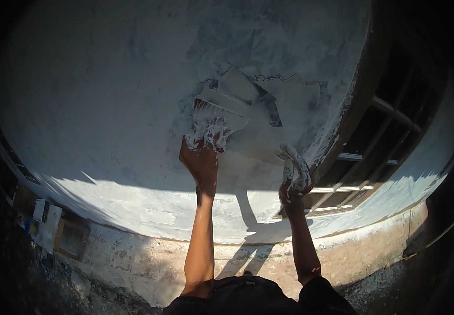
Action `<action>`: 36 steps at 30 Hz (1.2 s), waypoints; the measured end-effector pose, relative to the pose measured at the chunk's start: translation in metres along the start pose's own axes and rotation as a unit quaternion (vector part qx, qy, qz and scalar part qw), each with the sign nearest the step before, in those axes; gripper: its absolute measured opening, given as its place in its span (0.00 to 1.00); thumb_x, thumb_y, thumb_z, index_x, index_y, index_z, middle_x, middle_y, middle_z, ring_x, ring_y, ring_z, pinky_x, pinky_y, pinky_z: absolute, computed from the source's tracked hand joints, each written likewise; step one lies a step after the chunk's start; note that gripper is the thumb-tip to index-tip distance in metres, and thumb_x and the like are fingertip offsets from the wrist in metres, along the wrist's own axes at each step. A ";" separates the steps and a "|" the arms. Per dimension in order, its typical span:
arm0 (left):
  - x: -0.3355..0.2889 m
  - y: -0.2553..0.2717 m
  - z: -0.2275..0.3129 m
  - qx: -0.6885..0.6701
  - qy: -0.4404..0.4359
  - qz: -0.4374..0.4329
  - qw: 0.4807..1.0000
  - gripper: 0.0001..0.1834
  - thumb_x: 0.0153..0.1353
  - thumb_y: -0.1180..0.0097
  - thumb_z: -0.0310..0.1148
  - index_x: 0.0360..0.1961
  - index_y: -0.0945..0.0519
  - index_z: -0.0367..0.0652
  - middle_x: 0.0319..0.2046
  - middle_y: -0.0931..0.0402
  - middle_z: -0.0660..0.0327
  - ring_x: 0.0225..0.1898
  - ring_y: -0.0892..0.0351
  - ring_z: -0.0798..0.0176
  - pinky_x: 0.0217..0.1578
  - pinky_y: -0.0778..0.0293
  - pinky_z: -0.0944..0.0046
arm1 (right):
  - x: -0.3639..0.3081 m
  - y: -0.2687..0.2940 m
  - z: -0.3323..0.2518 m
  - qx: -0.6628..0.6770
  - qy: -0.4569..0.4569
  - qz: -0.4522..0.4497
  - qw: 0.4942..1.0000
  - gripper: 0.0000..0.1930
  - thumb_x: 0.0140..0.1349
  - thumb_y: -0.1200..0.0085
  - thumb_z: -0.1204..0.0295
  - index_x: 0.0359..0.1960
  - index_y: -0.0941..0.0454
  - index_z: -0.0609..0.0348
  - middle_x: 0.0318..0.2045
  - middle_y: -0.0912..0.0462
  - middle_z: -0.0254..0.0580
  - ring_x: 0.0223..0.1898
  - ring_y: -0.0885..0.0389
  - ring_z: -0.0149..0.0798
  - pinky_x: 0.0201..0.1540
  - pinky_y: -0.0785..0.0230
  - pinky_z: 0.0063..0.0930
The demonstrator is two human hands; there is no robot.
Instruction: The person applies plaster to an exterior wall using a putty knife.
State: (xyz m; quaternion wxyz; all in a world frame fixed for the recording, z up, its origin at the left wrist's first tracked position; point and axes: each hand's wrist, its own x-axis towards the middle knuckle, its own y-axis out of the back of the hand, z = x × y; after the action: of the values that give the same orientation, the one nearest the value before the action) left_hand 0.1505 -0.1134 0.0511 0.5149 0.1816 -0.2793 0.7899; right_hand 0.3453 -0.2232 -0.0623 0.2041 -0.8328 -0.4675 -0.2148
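Observation:
My left hand, smeared with white paste, is closed round a putty-covered scraper. The scraper's broad blade is up against a grey-white wall, and its handle is mostly hidden by paste and fingers. Above the blade, a pale patch of wet filler with a ragged dark upper edge lies on the wall. My right hand, also coated in white, is raised lower and to the right, beside the window frame. Its fingers are bent together; what they grip, if anything, is hard to make out.
A brown window frame with dark panes and pale bars stands at the right. Sunlight crosses the lower wall, where my shadow falls. A small wooden frame leans at lower left. Rough ground runs along the wall's foot.

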 end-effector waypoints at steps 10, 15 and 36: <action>-0.047 0.047 -0.043 0.046 0.029 0.060 0.997 0.11 0.46 0.48 0.16 0.34 0.27 0.29 0.27 0.25 0.54 0.31 0.27 0.65 0.34 0.30 0.66 | 0.016 0.102 0.032 -0.502 0.239 0.036 0.830 0.35 0.51 0.46 0.83 0.61 0.47 0.58 0.53 0.46 0.54 0.50 0.37 0.50 0.44 0.33 0.32; -0.062 0.057 0.013 0.058 -0.075 0.118 0.988 0.07 0.50 0.50 0.17 0.32 0.25 0.28 0.27 0.25 0.57 0.30 0.28 0.67 0.33 0.31 0.67 | 0.018 0.159 0.049 -0.165 0.092 -0.002 0.982 0.32 0.56 0.49 0.81 0.63 0.46 0.57 0.47 0.37 0.44 0.45 0.33 0.35 0.39 0.35 0.23; -0.038 0.002 -0.005 0.509 -0.473 -0.187 0.694 0.07 0.42 0.45 0.28 0.25 0.24 0.40 0.17 0.28 0.58 0.25 0.26 0.59 0.35 0.26 0.59 | 0.068 0.214 0.037 -0.668 0.374 0.089 0.637 0.31 0.51 0.50 0.81 0.59 0.43 0.51 0.57 0.45 0.54 0.54 0.39 0.53 0.54 0.42 0.43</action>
State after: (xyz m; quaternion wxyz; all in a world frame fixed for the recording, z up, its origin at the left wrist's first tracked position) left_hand 0.1640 -0.1379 0.0246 0.2812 0.8139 -0.0010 0.5084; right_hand 0.5689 -0.2591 -0.0849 -0.2328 -0.6284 -0.0035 -0.7422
